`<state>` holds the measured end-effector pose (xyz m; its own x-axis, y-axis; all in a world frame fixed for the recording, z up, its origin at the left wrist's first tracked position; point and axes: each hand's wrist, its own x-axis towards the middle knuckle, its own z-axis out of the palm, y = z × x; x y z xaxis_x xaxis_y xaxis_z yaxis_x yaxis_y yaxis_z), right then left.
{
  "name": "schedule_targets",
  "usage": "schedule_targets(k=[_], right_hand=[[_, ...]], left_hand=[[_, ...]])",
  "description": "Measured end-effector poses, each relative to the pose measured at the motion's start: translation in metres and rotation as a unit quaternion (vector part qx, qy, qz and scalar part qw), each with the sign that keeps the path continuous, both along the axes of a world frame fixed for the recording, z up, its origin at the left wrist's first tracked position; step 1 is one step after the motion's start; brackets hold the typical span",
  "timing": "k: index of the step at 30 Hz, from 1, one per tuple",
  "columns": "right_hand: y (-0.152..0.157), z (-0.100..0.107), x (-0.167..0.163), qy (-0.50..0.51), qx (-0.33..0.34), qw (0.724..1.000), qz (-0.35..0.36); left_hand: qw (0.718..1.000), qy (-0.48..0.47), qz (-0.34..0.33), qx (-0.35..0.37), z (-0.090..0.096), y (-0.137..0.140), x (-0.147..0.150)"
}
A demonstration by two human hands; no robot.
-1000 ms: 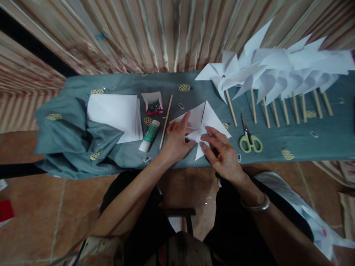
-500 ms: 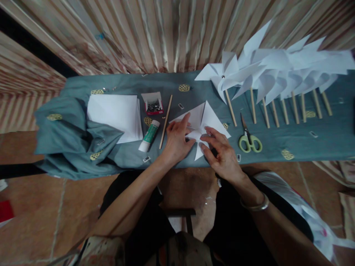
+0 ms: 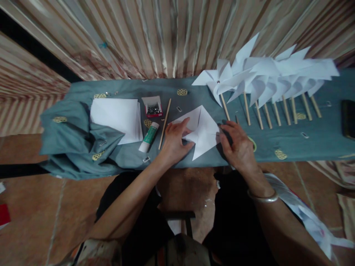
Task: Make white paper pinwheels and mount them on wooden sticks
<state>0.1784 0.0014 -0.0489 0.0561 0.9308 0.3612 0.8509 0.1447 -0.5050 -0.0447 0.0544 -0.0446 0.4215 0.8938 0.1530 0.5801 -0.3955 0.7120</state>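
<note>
A cut white pinwheel paper [image 3: 203, 129] lies on the cloth between my hands, its slits and pointed flaps showing. My left hand [image 3: 177, 138] holds its left side, thumb and forefinger apart with a flap between them. At the right corner, my right hand [image 3: 238, 144] has thumb and fingertips closed on the paper's edge; the exact grip is partly hidden. Beneath and behind that hand are green-handled scissors [image 3: 253, 144], mostly covered. A thin wooden stick [image 3: 165, 123] lies just left of my left hand, beside a green and white glue stick [image 3: 149, 137].
A small red and white box of metal pins [image 3: 153, 108] stands behind the glue stick. Further left is a stack of white paper [image 3: 115, 114], partly under bunched cloth. Finished pinwheels [image 3: 263, 79] on sticks lie in a row at back right. A dark object [image 3: 348, 118] sits far right.
My right hand has moved right, from the paper's middle to its right corner, now covering most of the scissors. The right flap lies across more flatly. My left hand stays on the paper.
</note>
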Motion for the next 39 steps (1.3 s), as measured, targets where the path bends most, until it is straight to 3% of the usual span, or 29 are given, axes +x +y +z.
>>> schedule_targets(k=[7,16,31,39], right_hand=[[-0.007,-0.001,-0.003,-0.034,0.002,0.999,0.016],[-0.023,0.007,-0.011,0.004,-0.005,1.0,0.025],[-0.03,0.007,-0.001,0.097,-0.064,0.991,0.062],[-0.028,0.011,0.004,0.238,-0.137,0.952,0.138]], left_hand=[[0.994,0.015,-0.008,0.104,0.007,-0.011,-0.003],[0.962,0.136,-0.153,0.182,0.007,-0.044,-0.007],[0.946,0.175,-0.161,0.22,0.006,-0.051,-0.01],[0.945,0.163,-0.167,0.227,0.008,-0.054,-0.01]])
